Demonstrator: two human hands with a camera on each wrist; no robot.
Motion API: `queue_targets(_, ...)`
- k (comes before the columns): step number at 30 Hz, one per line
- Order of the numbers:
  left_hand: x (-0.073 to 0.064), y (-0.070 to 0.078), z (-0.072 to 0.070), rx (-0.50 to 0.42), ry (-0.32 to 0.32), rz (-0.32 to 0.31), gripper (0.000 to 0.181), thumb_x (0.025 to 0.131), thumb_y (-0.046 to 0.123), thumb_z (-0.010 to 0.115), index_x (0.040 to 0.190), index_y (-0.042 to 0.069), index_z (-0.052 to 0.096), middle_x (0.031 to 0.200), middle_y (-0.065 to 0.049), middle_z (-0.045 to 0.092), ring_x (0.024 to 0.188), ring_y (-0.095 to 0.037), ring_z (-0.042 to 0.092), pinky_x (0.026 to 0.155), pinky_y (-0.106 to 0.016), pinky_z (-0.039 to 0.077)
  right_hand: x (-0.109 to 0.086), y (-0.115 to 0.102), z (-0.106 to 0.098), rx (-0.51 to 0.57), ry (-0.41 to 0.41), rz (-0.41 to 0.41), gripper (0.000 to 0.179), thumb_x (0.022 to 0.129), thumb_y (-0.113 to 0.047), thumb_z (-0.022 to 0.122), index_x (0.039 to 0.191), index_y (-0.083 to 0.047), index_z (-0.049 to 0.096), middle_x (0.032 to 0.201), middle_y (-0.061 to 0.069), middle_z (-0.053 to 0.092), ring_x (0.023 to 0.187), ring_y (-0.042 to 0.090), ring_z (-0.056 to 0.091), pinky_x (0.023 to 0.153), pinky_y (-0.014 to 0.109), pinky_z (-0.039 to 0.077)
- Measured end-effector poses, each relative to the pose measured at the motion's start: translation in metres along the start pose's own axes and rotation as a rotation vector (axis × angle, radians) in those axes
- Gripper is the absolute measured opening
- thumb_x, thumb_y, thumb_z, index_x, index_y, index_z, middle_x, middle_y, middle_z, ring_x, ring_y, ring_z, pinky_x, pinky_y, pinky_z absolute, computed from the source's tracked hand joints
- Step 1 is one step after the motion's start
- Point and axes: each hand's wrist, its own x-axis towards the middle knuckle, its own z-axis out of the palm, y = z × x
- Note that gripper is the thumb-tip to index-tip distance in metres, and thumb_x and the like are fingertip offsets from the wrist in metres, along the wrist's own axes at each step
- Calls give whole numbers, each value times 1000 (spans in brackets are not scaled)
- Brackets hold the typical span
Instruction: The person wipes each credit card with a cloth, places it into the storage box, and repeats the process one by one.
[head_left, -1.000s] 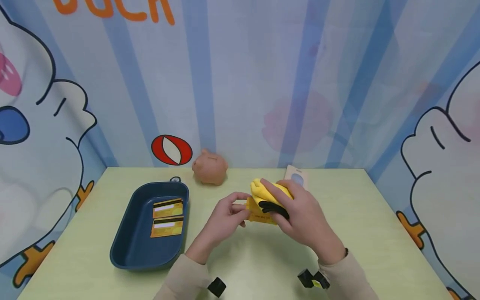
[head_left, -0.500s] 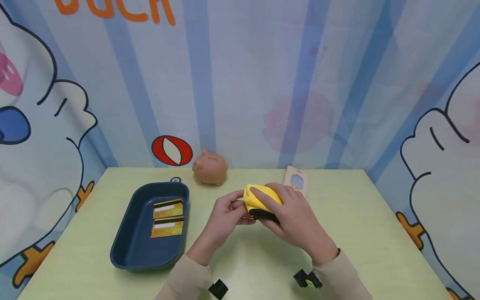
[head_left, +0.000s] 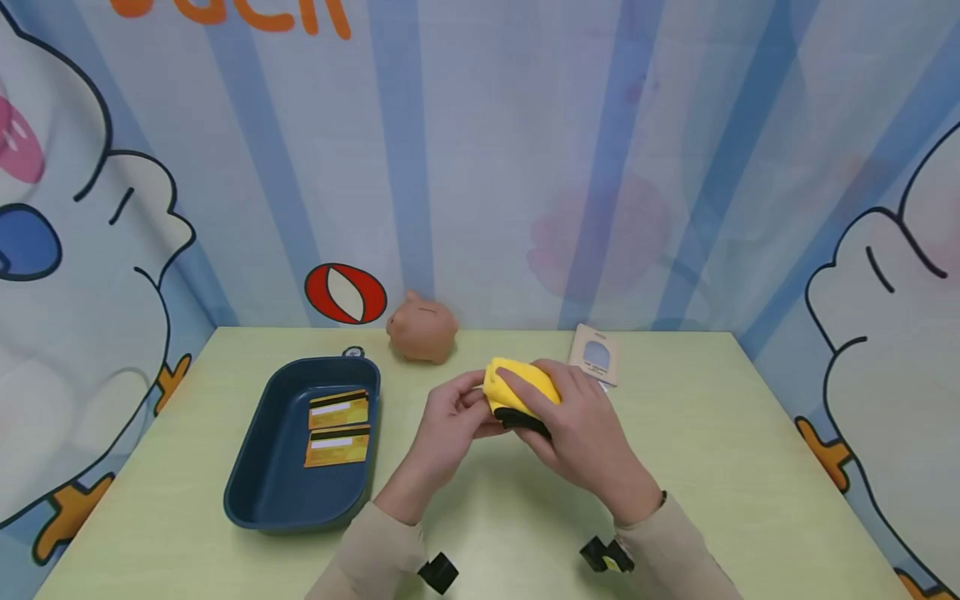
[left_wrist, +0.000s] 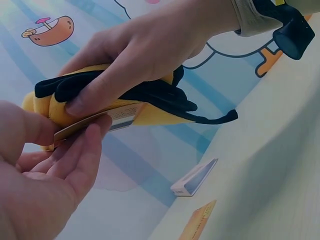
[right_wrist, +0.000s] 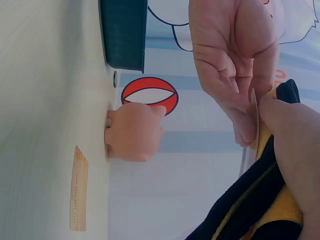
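Note:
My left hand (head_left: 446,425) pinches a gold bank card (left_wrist: 125,116) by its edge between thumb and fingers. In my right hand (head_left: 592,437) is a bunched yellow cloth (head_left: 504,393) with black edging, pressed against the card's face. From the head view the cloth and fingers hide the card. The right wrist view shows the held card edge-on, beside the cloth. Both hands are raised above the table. Two more gold bank cards (head_left: 337,447) lie side by side inside a dark blue tray (head_left: 273,500) at the left.
Another gold card (right_wrist: 78,190) lies on the table, hidden from the head view. A pink piggy bank (head_left: 422,330) stands at the back, near the tray. At the back right lies a small beige box (head_left: 596,355) with a bluish window. A printed curtain (head_left: 487,167) encloses the table.
My right hand and the cloth have shifted left onto the card, covering the part that showed a second ago. My left hand stays nearly in place.

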Motion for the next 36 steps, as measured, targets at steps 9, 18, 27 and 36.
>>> queue_targets(9, -1, 6, -4, -49, 59, 18, 38, 106, 2, 57, 144, 0, 59, 119, -23, 74, 97, -21, 77, 86, -36, 63, 0, 6, -4, -36, -15, 17, 76, 88, -31, 86, 156, -29, 51, 131, 20, 57, 103, 38, 60, 83, 53, 58)
queue_targets(18, -2, 14, -11, -101, 146, -7, 38, 106, -1, 56, 144, 0, 59, 122, -25, 71, 96, -22, 76, 83, -33, 64, 0, 17, -6, -2, -34, 13, 68, 90, -27, 85, 152, -22, 56, 131, 21, 59, 104, 38, 62, 86, 54, 58)
queue_targets(27, 3, 15, -18, -125, 170, -23, 41, 105, 0, 56, 147, 1, 57, 123, -26, 70, 92, -23, 79, 81, -33, 64, -4, 29, -4, -1, -34, 35, 66, 91, -23, 84, 151, -20, 58, 129, 21, 61, 103, 36, 62, 83, 52, 59)
queue_targets(36, 6, 8, -19, -9, 217, -71, 46, 102, 0, 62, 147, 7, 57, 125, -23, 73, 97, -31, 79, 78, -36, 65, -10, 48, -8, 0, -11, 92, 68, 92, -23, 83, 154, -23, 54, 123, 17, 60, 90, 30, 61, 68, 46, 57)
